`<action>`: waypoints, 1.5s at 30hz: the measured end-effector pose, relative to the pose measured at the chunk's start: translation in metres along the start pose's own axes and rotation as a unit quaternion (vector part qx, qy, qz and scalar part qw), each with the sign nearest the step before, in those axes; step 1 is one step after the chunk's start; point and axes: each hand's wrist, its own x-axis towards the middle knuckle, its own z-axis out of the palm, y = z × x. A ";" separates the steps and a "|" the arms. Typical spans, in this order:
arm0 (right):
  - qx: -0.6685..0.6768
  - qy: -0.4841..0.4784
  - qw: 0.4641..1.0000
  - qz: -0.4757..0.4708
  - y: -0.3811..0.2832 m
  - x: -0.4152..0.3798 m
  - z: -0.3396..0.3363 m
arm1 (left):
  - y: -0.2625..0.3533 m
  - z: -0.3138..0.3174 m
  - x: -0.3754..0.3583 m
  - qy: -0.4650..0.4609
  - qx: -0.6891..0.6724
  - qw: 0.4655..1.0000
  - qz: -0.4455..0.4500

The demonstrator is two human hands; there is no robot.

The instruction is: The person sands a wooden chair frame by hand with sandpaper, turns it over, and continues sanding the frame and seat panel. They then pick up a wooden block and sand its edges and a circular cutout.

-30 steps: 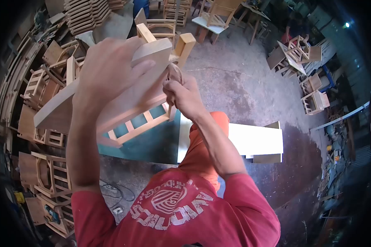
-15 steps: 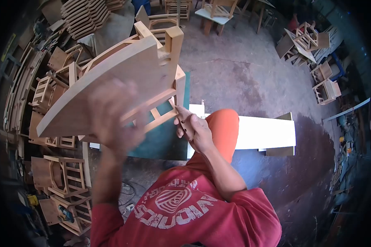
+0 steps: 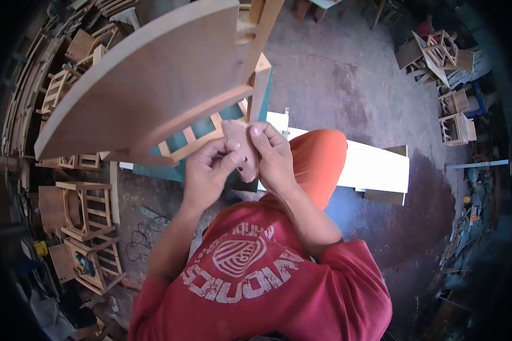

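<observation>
Between my two hands is a worn, pinkish-brown piece of sandpaper (image 3: pixel 242 148) with dark round holes. My left hand (image 3: pixel 206 173) pinches its left edge between thumb and fingers. The right edge is gripped by my right hand (image 3: pixel 274 156), thumb on top. Just beyond stands a wooden chair (image 3: pixel 196 150) with a slatted frame. Its broad wooden panel (image 3: pixel 148 85), curved along one edge, rises at the upper left, close to my hands but apart from them. The chair rests on a dark green surface (image 3: pixel 168 172), partly hidden beneath it.
A long white board (image 3: pixel 375 167) extends to the right past my orange-clad knee (image 3: pixel 318 162). Wooden chairs (image 3: pixel 88 210) stand at the left, with cables (image 3: pixel 142 233) on the floor. More chairs (image 3: pixel 455 128) are at the far right, and long timber strips line the left.
My left hand has come off the wooden panel, down and right to the sandpaper. Both hands now hold it, where only the right did. The view has shifted.
</observation>
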 end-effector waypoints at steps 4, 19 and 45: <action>-0.069 -0.049 0.996 -0.001 -0.010 -0.004 -0.003 | 0.001 -0.004 0.003 0.042 0.018 0.999 0.010; -0.111 0.016 0.993 -0.027 -0.011 -0.011 -0.012 | -0.003 -0.004 -0.007 -0.031 -0.008 0.999 -0.014; -0.292 -0.065 0.954 -0.019 -0.008 -0.056 -0.026 | -0.026 -0.011 -0.033 -0.167 -0.083 0.982 -0.025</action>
